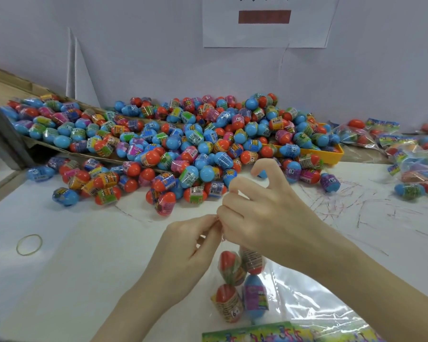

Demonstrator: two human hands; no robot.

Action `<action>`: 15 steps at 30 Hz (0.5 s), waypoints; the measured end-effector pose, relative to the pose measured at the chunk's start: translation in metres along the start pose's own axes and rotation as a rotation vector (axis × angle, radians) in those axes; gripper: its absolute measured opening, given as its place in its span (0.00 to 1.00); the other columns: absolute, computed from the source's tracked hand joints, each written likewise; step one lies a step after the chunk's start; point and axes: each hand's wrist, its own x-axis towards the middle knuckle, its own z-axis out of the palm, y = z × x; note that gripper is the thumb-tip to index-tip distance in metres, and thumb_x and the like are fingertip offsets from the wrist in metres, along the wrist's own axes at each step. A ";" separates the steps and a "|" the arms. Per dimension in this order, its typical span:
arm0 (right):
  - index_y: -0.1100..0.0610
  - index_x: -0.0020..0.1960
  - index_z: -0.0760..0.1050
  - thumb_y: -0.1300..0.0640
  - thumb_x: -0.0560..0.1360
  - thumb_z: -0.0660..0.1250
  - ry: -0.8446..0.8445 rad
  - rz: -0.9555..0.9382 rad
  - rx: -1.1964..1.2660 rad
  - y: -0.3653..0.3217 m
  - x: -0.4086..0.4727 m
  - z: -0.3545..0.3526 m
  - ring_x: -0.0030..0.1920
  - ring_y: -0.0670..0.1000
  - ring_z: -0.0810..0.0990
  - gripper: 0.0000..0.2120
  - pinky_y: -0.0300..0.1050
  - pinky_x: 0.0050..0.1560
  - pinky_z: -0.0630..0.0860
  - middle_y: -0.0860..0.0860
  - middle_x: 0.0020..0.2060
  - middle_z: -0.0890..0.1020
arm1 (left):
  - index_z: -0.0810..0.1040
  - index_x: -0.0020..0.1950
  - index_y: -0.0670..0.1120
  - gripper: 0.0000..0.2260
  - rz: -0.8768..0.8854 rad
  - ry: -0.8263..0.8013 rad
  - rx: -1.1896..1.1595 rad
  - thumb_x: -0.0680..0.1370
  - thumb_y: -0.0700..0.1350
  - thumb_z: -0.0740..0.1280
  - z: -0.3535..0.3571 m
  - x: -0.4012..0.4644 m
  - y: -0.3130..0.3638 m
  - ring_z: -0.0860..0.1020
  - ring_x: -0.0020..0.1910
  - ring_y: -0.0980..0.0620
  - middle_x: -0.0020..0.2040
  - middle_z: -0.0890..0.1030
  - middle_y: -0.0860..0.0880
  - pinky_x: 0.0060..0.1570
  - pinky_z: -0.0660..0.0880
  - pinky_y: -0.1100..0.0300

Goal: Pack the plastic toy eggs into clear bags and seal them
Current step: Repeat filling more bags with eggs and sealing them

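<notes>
Hanging just below the middle of the frame, the clear bag (242, 285) holds four toy eggs: two orange ones at the top, an orange one lower left and a blue one lower right, all in printed wrappers. Its neck is gathered at the centre, where both hands meet. The left hand (188, 245) pinches the neck from the left with fingertips closed on the film; the right hand (265, 213) clamps it from the right, thumb and forefinger raised, seemingly twisting or tying the bag shut, though any tie is too small to make out.

The risk, as I judge it, lies at that pinch: if either grip slackens before the seal is made, the neck would open and the eggs' weight could pull the film free, spilling them onto the surface (84, 255). Thin film might also tear if twisted hard.

A printed card (252, 333) and loose plastic sheeting (319, 304) lie at the bottom edge. A rubber band (29, 244) rests alone at lower left. Beyond the hands, the heap of loose eggs (183, 144) spreads across the middle, spilling from a flattened cardboard box (47, 146) on the left and over a yellow tray (336, 151) on the right. Finished bags (386, 139) with printed headers sit at far right.
</notes>
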 end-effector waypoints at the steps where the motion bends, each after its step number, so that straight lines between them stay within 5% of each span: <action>1: 0.54 0.29 0.74 0.61 0.70 0.67 0.014 0.007 0.004 0.000 0.001 0.001 0.33 0.50 0.76 0.12 0.47 0.43 0.71 0.47 0.25 0.72 | 0.70 0.32 0.57 0.11 0.003 -0.001 -0.003 0.72 0.55 0.53 0.000 0.000 0.000 0.75 0.32 0.57 0.33 0.77 0.58 0.32 0.72 0.65; 11: 0.54 0.28 0.75 0.61 0.70 0.64 0.088 0.295 0.080 -0.008 -0.003 0.007 0.35 0.49 0.79 0.12 0.53 0.53 0.67 0.46 0.25 0.75 | 0.75 0.36 0.55 0.13 0.002 0.003 -0.047 0.73 0.53 0.54 0.000 0.001 0.002 0.75 0.32 0.63 0.32 0.77 0.62 0.33 0.68 0.74; 15: 0.55 0.29 0.76 0.60 0.70 0.65 0.083 0.388 0.107 -0.011 -0.004 0.011 0.37 0.48 0.81 0.11 0.52 0.55 0.64 0.46 0.27 0.78 | 0.81 0.41 0.46 0.17 -0.059 -0.002 -0.104 0.73 0.54 0.57 0.000 -0.001 0.003 0.79 0.36 0.55 0.37 0.82 0.54 0.37 0.76 0.58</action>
